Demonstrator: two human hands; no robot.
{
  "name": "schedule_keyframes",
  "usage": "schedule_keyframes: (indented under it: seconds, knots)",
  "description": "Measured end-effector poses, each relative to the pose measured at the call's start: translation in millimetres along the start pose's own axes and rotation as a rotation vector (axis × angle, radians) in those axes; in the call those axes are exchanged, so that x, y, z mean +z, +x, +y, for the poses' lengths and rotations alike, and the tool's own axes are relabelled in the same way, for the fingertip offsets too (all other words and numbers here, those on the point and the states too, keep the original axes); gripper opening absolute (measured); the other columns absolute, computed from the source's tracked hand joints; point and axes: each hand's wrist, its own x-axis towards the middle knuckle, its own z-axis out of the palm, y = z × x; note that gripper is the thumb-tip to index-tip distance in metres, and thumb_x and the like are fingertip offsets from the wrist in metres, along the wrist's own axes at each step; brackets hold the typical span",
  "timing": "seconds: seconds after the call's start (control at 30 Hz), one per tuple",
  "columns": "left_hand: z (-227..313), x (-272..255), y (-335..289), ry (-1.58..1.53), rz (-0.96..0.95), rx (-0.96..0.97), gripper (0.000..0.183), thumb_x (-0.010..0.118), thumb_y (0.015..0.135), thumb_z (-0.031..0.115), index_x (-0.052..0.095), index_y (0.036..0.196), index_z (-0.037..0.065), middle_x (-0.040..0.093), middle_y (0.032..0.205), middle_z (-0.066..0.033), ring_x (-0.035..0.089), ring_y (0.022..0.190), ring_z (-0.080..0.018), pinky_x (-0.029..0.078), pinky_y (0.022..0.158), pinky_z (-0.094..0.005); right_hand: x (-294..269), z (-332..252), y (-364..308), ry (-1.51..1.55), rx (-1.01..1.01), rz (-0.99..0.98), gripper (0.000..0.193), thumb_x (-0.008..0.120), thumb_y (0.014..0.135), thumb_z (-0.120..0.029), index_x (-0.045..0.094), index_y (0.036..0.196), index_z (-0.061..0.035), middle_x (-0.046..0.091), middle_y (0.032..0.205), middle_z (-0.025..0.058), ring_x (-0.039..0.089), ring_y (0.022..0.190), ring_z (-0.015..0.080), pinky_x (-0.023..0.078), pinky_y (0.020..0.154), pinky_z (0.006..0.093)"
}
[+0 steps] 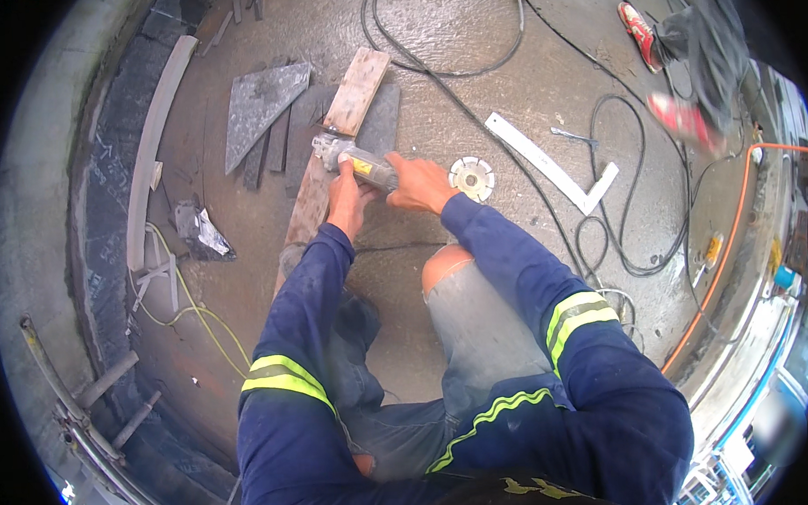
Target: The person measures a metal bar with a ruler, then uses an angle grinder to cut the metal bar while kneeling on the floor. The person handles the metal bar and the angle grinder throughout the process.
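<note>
An angle grinder (372, 167) lies across a wooden plank (359, 89), its metal head over the board. My left hand (345, 206) grips it just behind the head. Round the rear of its body my right hand (419, 183) is closed. A thin dark edge shows at the grinder's head; whether it is a disc I cannot tell. To the right of my right hand, a segmented cutting disc (472, 179) rests flat on the floor. Grey stone slabs (264, 104) lie left of the plank, and another slab shows under it.
A white carpenter's square (543, 163) lies at right, near a small metal wrench (574, 137). Black cables (636, 244) loop over the wet floor. An orange hose (729, 246) runs along the right. Another person's red shoes (638, 36) are at upper right. A long grey strip (154, 154) lies at left.
</note>
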Motion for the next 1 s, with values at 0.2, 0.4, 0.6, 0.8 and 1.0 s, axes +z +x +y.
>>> schedule_keyframes:
  seconds: [0.2, 0.4, 0.6, 0.8, 1.0]
  knots:
    - [11, -5, 9, -0.010, 0.021, -0.001, 0.081, 0.046, 0.112, 0.062, 0.040, 0.156, -0.007, 0.054, 0.151, -0.0320, 0.058, 0.138, -0.0465, 0.046, 0.116, -0.0622, 5, -4, 14, 0.009, -0.010, 0.036, 0.081, 0.079, 0.075, -0.029, 0.055, 0.149, -0.0097, 0.077, 0.111, 0.0276, 0.074, 0.105, 0.0487, 0.059, 0.091, 0.0554]
    - [12, -10, 10, 0.004, 0.035, 0.015, 0.079, 0.047, 0.112, 0.060, 0.041, 0.155, -0.006, 0.056, 0.148, -0.0318, 0.060, 0.136, -0.0465, 0.049, 0.113, -0.0610, 4, -8, 16, 0.006, 0.004, 0.003, 0.083, 0.081, 0.075, -0.030, 0.054, 0.151, -0.0105, 0.076, 0.115, 0.0282, 0.073, 0.110, 0.0479, 0.058, 0.093, 0.0558]
    - [-4, 1, 0, -0.013, -0.007, -0.006, 0.076, 0.048, 0.112, 0.059, 0.045, 0.153, -0.004, 0.058, 0.147, -0.0283, 0.062, 0.134, -0.0441, 0.051, 0.111, -0.0606, 4, 7, -5, 0.037, -0.057, 0.065, 0.074, 0.081, 0.075, -0.026, 0.057, 0.143, -0.0088, 0.077, 0.110, 0.0275, 0.074, 0.105, 0.0486, 0.059, 0.091, 0.0564]
    - [-14, 7, -7, -0.005, -0.016, -0.024, 0.075, 0.049, 0.112, 0.060, 0.047, 0.151, -0.004, 0.061, 0.145, -0.0247, 0.063, 0.132, -0.0421, 0.052, 0.109, -0.0582, -4, 8, -19, 0.002, 0.004, 0.036, 0.073, 0.080, 0.075, -0.026, 0.057, 0.142, -0.0071, 0.077, 0.108, 0.0277, 0.074, 0.103, 0.0485, 0.059, 0.089, 0.0568]
    - [-16, 8, -14, 0.016, 0.039, 0.010, 0.076, 0.047, 0.112, 0.060, 0.053, 0.146, -0.008, 0.066, 0.138, -0.0239, 0.068, 0.126, -0.0394, 0.057, 0.105, -0.0564, 2, 6, -23, -0.002, 0.016, 0.031, 0.073, 0.079, 0.076, -0.026, 0.057, 0.143, -0.0068, 0.077, 0.107, 0.0280, 0.075, 0.102, 0.0484, 0.060, 0.088, 0.0567]
